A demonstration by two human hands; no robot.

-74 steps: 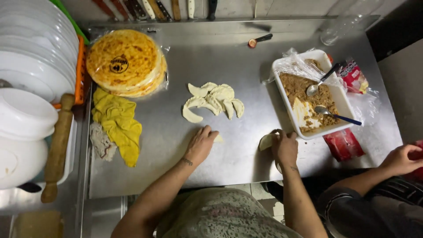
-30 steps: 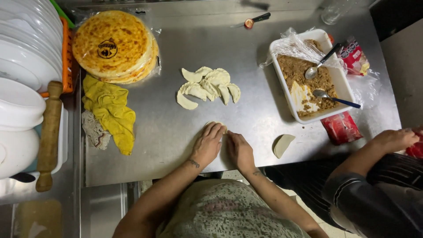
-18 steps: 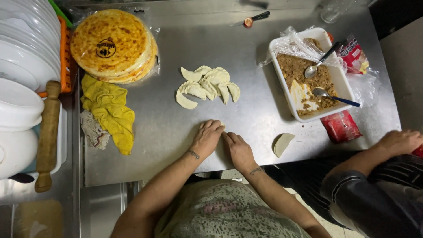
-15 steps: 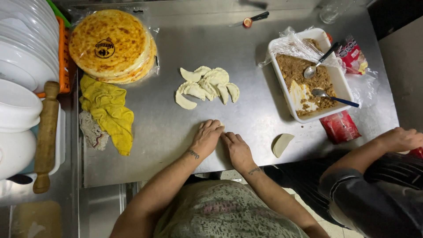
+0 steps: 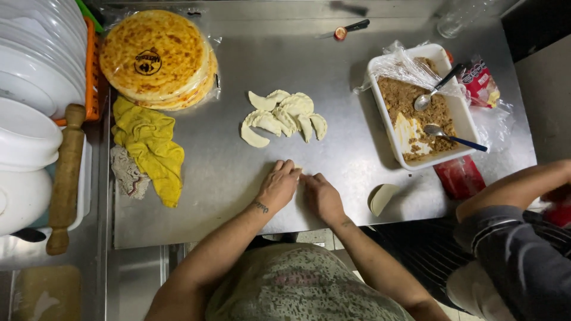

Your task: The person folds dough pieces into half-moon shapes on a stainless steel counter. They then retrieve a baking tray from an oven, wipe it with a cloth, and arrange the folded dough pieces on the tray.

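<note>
Fingers of both hands are flat and spread, tips meeting on the steel table, pressing down on something small, probably a bit of dough, mostly hidden under them. Left hand and right hand sit side by side, gripping nothing I can make out. Just beyond them is a pile of folded dumplings. A dough round lies right of the hands, near the filling tray. Yellow cloth off to the left.

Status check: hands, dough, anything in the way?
Left hand and right hand flat, side by side on steel table, pressing something mostly hidden. Folded dumplings piled beyond. Nothing obstructing; dough round lies right.
</note>
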